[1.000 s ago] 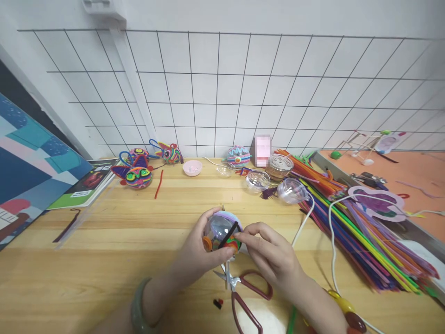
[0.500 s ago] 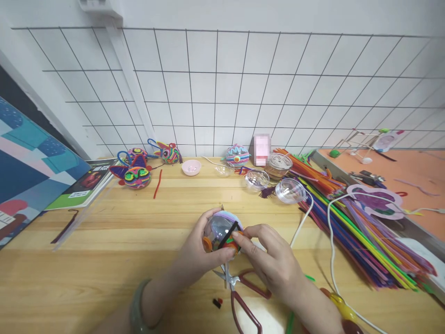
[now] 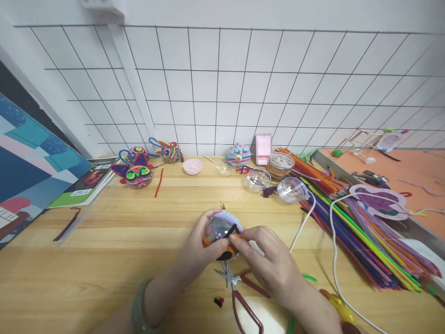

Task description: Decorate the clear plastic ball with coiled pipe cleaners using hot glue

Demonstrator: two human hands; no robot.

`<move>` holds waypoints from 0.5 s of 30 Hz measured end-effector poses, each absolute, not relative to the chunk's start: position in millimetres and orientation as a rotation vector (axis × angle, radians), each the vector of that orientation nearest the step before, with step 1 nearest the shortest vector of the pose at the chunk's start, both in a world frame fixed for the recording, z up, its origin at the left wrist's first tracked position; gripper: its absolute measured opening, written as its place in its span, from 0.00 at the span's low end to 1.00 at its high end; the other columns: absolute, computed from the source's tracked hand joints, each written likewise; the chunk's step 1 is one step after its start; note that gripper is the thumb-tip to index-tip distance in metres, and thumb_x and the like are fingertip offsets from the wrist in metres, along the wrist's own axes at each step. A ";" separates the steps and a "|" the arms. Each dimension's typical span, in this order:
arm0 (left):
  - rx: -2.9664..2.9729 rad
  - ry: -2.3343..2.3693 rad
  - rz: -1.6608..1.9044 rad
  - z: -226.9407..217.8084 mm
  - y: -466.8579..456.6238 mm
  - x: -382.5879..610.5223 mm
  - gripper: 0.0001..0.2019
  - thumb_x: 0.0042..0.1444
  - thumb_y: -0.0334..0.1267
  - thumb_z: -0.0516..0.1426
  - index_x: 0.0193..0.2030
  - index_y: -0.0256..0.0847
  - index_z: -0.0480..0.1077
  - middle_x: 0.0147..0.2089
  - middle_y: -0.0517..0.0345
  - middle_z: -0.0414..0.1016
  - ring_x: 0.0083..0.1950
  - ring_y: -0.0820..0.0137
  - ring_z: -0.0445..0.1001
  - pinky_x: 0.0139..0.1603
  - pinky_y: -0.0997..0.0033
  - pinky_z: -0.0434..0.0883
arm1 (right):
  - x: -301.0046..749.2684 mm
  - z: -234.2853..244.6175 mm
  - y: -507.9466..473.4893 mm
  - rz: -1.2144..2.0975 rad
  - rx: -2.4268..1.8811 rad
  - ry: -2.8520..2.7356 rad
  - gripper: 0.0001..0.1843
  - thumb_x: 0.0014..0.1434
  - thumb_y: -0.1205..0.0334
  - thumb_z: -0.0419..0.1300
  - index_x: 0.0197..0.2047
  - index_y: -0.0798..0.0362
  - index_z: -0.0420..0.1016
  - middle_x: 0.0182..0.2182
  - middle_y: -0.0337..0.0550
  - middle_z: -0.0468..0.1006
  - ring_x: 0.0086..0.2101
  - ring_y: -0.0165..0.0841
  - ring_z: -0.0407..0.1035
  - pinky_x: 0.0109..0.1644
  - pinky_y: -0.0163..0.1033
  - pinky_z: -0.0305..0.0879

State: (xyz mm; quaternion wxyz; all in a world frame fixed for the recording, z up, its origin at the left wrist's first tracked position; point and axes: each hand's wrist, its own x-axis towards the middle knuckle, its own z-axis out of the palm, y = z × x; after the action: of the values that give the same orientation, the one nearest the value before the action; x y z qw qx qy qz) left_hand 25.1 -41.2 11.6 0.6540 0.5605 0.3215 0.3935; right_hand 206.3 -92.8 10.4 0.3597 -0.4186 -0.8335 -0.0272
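My left hand (image 3: 198, 243) is wrapped round the left side of a clear plastic ball (image 3: 219, 227), partly covered with lilac, blue, orange and black pipe cleaners. Its thumb lies over the ball's near side. With thumb and index finger, my right hand (image 3: 269, 255) pinches a bent black pipe cleaner (image 3: 231, 230) against the ball's front right. The two thumbs and fingertips nearly meet there, hiding part of the strip. Just below the ball lie scissors (image 3: 236, 279) with dark red handles, blades apart. Small black and red offcuts (image 3: 218, 301) rest left of the handles.
Bundles of coloured pipe cleaners (image 3: 361, 241) and a white cable (image 3: 333, 236) take up the right side. Clear plastic half shells (image 3: 292, 190), a pink bowl (image 3: 192, 167) and finished pipe-cleaner balls (image 3: 138, 176) line the back. A yellow-handled tool (image 3: 340, 308) lies by my right forearm.
The ball has turned slightly in my hands, showing more of the black and orange at its near side. My left thumb has risen toward my right fingertips.
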 end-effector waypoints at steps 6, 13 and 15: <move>1.265 0.731 0.915 8.2 -41.3 25.4 0.23 0.51 0.37 0.60 0.53 0.41 0.60 0.48 0.51 0.72 0.50 0.62 0.70 0.50 0.64 0.66 | 204.1 7.7 -90.6 -0.092 -1.006 -2.092 0.20 0.64 0.71 0.51 0.59 0.52 0.64 0.36 0.48 0.75 0.35 0.35 0.69 0.35 0.41 0.67; 1.218 0.741 0.927 3.6 -39.7 26.4 0.25 0.48 0.39 0.61 0.52 0.40 0.61 0.48 0.50 0.72 0.49 0.60 0.70 0.48 0.63 0.66 | 201.2 5.2 -87.6 0.022 -1.092 -1.826 0.22 0.61 0.70 0.57 0.58 0.51 0.62 0.33 0.42 0.78 0.33 0.33 0.74 0.38 0.39 0.71; 1.200 0.751 0.941 3.0 -39.4 27.3 0.25 0.47 0.40 0.62 0.52 0.40 0.61 0.47 0.49 0.73 0.49 0.59 0.71 0.48 0.63 0.66 | 200.3 6.1 -87.5 0.091 -1.099 -1.757 0.21 0.61 0.69 0.57 0.57 0.51 0.62 0.31 0.40 0.77 0.31 0.32 0.74 0.37 0.38 0.72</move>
State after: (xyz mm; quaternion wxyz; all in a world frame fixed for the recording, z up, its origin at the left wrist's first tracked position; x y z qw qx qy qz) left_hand 27.3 -39.4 3.0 0.6602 0.5303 0.3319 0.4157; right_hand 200.3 -87.5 6.1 0.5087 -0.4562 -0.7292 0.0377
